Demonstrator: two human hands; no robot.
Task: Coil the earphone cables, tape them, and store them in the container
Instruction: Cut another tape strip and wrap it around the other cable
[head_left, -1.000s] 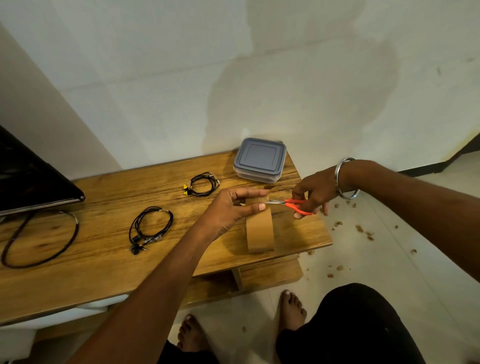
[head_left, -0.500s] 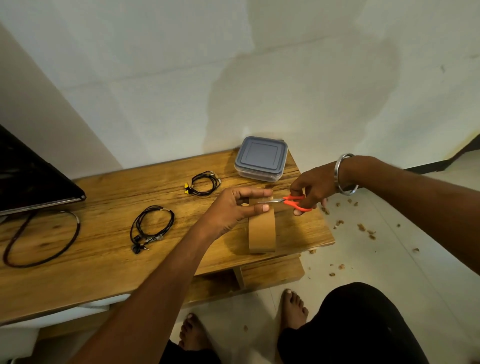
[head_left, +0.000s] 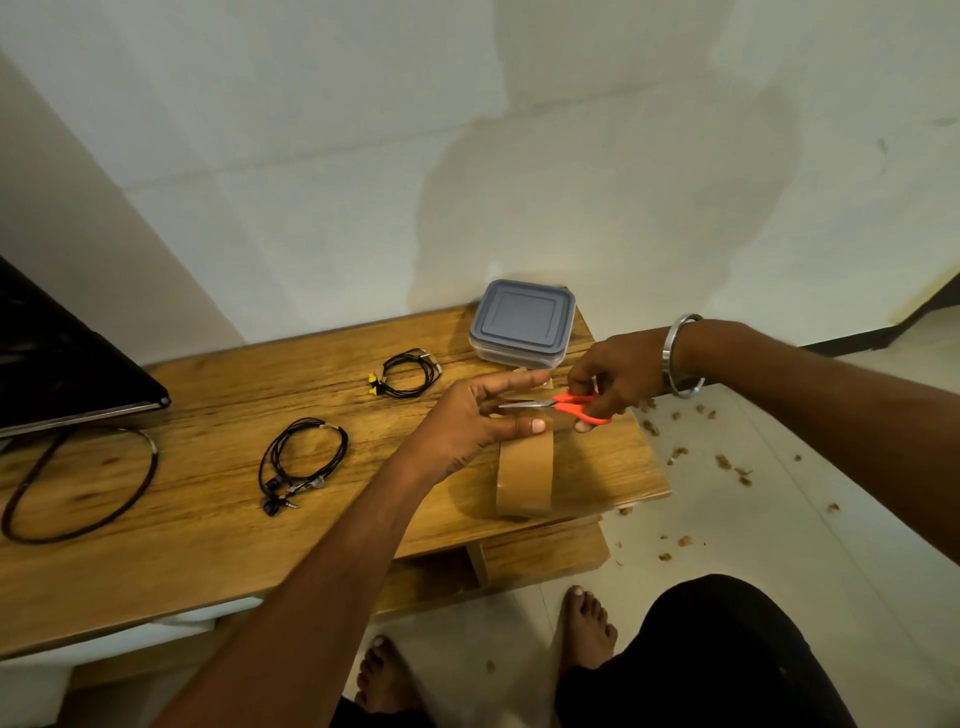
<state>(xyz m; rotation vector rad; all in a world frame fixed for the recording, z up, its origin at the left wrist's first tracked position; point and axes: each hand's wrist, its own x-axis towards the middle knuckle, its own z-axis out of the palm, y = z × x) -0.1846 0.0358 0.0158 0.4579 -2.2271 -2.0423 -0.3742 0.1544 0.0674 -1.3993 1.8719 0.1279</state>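
Earphone cables number two, both coiled on the worktop (head_left: 208, 519): one with yellow buds (head_left: 406, 372) near the lidded container (head_left: 522, 323), one all black (head_left: 304, 467) nearer the front edge, each well left of both hands. One roll of brown tape (head_left: 524, 480) stands on edge under the left hand (head_left: 467, 421), whose fingers (head_left: 511, 381) are stretched out with the thumb pressing the tape's top. The right hand (head_left: 618, 374) grips one pair of orange scissors (head_left: 569, 404), blades pointing between the left fingers and thumb.
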